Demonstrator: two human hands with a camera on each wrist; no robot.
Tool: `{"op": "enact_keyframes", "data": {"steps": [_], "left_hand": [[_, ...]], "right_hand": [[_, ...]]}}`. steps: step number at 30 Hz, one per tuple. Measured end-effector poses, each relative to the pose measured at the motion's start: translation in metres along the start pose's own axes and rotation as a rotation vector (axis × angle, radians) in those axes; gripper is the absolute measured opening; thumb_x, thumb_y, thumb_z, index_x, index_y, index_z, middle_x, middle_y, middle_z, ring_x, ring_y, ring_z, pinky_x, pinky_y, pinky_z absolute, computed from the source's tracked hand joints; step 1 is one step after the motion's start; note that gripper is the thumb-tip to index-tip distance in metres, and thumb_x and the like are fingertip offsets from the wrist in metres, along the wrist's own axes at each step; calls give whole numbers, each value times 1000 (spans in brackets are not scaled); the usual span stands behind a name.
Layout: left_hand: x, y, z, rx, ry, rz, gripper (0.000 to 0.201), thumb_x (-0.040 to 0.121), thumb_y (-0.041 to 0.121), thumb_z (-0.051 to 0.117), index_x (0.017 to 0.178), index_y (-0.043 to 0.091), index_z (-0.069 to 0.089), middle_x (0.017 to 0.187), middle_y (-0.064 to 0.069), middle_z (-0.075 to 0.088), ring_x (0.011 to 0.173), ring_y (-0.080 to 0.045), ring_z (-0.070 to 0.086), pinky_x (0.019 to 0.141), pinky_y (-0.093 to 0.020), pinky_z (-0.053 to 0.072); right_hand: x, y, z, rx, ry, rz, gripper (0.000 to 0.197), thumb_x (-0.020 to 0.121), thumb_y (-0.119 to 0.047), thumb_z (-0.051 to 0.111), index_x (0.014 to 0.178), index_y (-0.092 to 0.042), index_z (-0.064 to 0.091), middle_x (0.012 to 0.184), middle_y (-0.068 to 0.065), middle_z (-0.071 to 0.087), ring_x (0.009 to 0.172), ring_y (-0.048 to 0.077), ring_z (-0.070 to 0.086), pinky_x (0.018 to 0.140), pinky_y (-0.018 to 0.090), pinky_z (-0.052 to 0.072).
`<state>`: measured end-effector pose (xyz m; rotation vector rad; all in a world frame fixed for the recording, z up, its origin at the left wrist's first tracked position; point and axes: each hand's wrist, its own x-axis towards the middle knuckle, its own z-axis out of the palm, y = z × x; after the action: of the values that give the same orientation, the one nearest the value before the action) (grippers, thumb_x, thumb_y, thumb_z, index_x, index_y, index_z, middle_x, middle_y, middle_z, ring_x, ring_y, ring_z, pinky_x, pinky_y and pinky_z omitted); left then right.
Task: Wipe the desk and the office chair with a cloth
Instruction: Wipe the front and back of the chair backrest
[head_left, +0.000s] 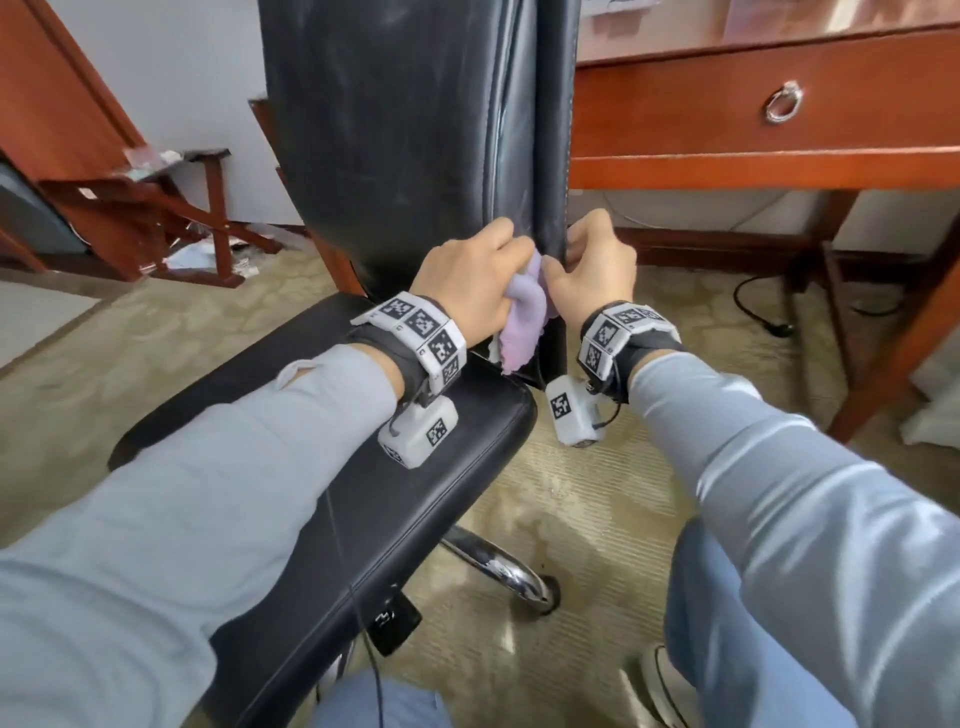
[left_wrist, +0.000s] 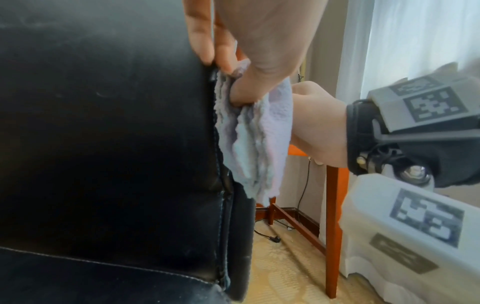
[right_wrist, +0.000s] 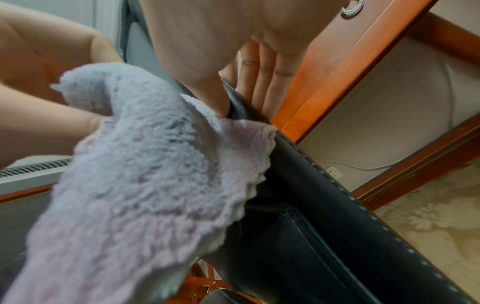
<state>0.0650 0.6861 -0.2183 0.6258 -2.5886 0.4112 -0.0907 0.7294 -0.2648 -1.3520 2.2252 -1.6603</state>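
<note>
A carpeted office: black leather swivel chair (head_left: 395, 130) beside a wooden desk (head_left: 727, 104) with ring-pull drawer (head_left: 783, 102)

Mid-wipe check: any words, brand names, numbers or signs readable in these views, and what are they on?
No readable words or numbers in any view.
Wrist bands: black-and-white square marker patterns only, no letters.
Wrist camera boxes: the same kind of marker squares.
Grey plate on the right wrist's camera box: may carry print, too blurred to read.
Small black device below the chair seat: pale marks, too blurred to read.
</note>
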Motion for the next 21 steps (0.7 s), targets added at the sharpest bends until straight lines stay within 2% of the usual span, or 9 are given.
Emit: {"op": "enact_keyframes", "data": {"steps": [2, 8, 10, 11, 13, 14, 16, 19, 21], "left_hand": [[-4, 3, -4, -42, -25, -14, 11, 81, 5, 62, 92, 6, 61, 87, -12, 48, 49, -31, 42, 49, -34, 34], [-27, 17, 7, -104, 20, -76, 6, 85, 5, 65, 90, 3, 64, 102, -15, 52, 59, -36, 57, 49, -43, 50], [-36, 26, 15, -133, 57, -82, 16, 83, 3, 65, 99, 2, 67, 112, -16, 53, 71, -36, 62, 51, -43, 53], [-40, 32, 18, -150, 66, -91, 26, 82, 4, 65, 107, 1, 67, 118, -15, 51, 82, -33, 64, 55, -43, 55], [-49, 47, 20, -166, 45, -129, 47, 79, 12, 67, 124, 0, 61, 130, -14, 44, 106, -30, 59, 64, -42, 58], [-53, 53, 21, -160, 34, -140, 54, 78, 17, 68, 128, -1, 58, 133, -15, 42, 112, -30, 56, 67, -42, 59], [-57, 58, 20, -105, 51, -131, 51, 80, 21, 63, 126, -3, 59, 130, -17, 45, 109, -32, 56, 69, -44, 58], [-42, 50, 3, 38, 140, -83, 22, 82, 10, 59, 97, -2, 71, 102, -19, 60, 87, -37, 59, 67, -46, 56], [-22, 44, -19, 124, 222, -101, 13, 82, 6, 65, 89, -1, 73, 92, -18, 62, 82, -37, 58, 69, -44, 53]], "right_hand": [[-8, -3, -1, -3, 13, 3, 27, 78, -22, 68, 98, -12, 52, 82, 1, 63, 75, 24, 60, 72, 38, 50], [-25, -1, -10, 4, -11, 3, 26, 78, -20, 66, 97, -14, 49, 83, 2, 63, 77, 28, 60, 69, 33, 42], [-26, -1, -14, 3, -47, -3, 25, 80, -19, 65, 98, -14, 48, 84, 2, 62, 77, 27, 58, 68, 30, 38], [-27, -2, -17, 0, -71, -7, 24, 81, -19, 65, 98, -14, 48, 84, 2, 61, 77, 27, 57, 68, 29, 36], [-28, -5, -22, -11, -115, -7, 24, 82, -18, 64, 97, -16, 45, 84, 1, 60, 78, 27, 56, 69, 29, 35], [-30, -6, -24, -11, -129, -7, 24, 82, -18, 64, 96, -17, 43, 85, 1, 60, 80, 28, 57, 69, 30, 35], [-32, -6, -27, -1, -146, -17, 26, 82, -17, 63, 95, -18, 41, 86, 1, 58, 84, 30, 59, 70, 31, 36], [-35, -6, -30, 13, -160, -33, 27, 82, -19, 65, 96, -18, 42, 87, 0, 57, 87, 32, 61, 70, 32, 37], [-37, -5, -31, 29, -163, -43, 27, 82, -21, 66, 98, -16, 45, 87, 1, 59, 87, 33, 62, 69, 33, 39]]}}
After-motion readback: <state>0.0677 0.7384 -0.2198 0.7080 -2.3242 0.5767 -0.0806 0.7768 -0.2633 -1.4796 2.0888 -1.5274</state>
